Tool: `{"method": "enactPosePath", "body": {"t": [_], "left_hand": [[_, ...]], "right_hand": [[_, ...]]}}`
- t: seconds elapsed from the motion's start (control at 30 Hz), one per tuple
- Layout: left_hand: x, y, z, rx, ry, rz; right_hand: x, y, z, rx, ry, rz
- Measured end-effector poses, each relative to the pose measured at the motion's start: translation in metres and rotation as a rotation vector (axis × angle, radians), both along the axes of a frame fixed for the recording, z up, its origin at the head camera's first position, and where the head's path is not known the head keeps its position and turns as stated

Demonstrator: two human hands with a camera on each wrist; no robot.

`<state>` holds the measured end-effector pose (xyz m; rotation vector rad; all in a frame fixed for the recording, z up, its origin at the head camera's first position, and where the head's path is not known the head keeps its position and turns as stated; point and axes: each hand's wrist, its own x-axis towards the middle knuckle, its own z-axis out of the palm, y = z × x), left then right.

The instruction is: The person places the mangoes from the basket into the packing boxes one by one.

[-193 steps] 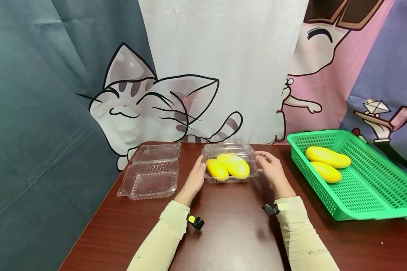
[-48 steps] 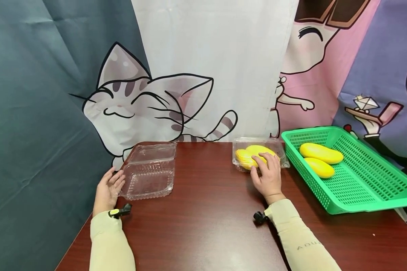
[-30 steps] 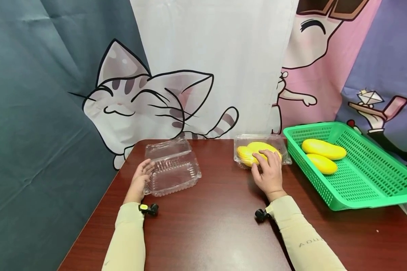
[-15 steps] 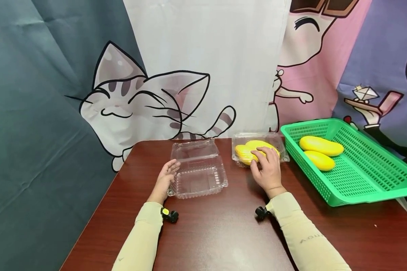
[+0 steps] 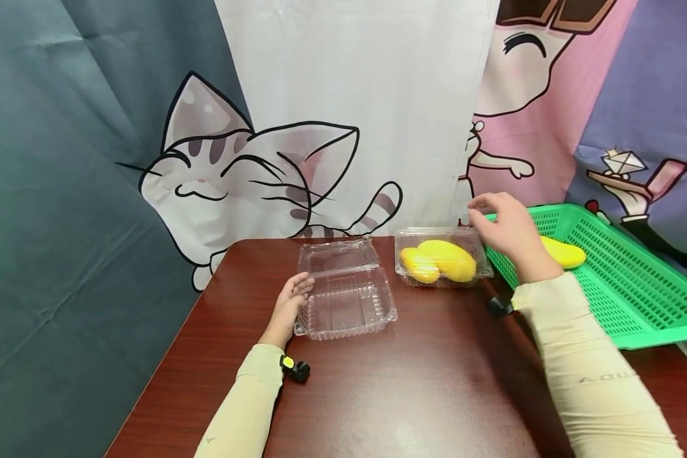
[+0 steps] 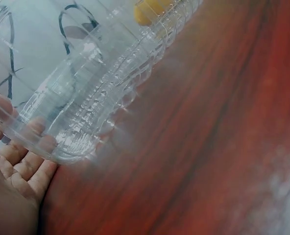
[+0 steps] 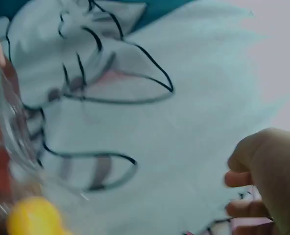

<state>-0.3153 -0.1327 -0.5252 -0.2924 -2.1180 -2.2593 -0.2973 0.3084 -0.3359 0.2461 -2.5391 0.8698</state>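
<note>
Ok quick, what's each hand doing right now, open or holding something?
Left hand: open, touching the empty clear container.
Right hand: open, loosely bent, holding nothing, near the green basket.

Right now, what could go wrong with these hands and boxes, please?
The left hand touches the side of the open plastic box, so a push might slide or bend it.

The closed box, with two yellow fruits inside, sits close beside the green basket; the right hand, raised near both, could perhaps knock it.

In the head view, that hand partly hides the basket's fruit, so a grasp might miss.
</note>
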Motion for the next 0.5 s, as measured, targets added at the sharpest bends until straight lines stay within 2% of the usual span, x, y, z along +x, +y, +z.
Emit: {"method": "enactPosePath", "body": {"t": [0.07, 0.17, 0.3, 0.43, 0.5], "left_hand": [[0.000, -0.001, 0.001, 0.000, -0.006, -0.003], [0.000, -0.002, 0.001, -0.005, -0.006, -0.003], [0.001, -0.002, -0.002, -0.017, -0.010, -0.008], [0.003, -0.001, -0.002, -0.016, -0.009, -0.016], [0.002, 0.000, -0.002, -0.018, -0.006, -0.014]], "right_hand": [[-0.005, 0.018, 0.011, 0.030, -0.101, -0.023], [-0.018, 0.048, 0.011, 0.082, -0.208, -0.057], [-0.030, 0.093, -0.008, 0.169, -0.348, -0.083], [-0.032, 0.129, -0.032, 0.240, -0.503, -0.074], [-0.031, 0.141, -0.044, 0.243, -0.570, -0.041]]}}
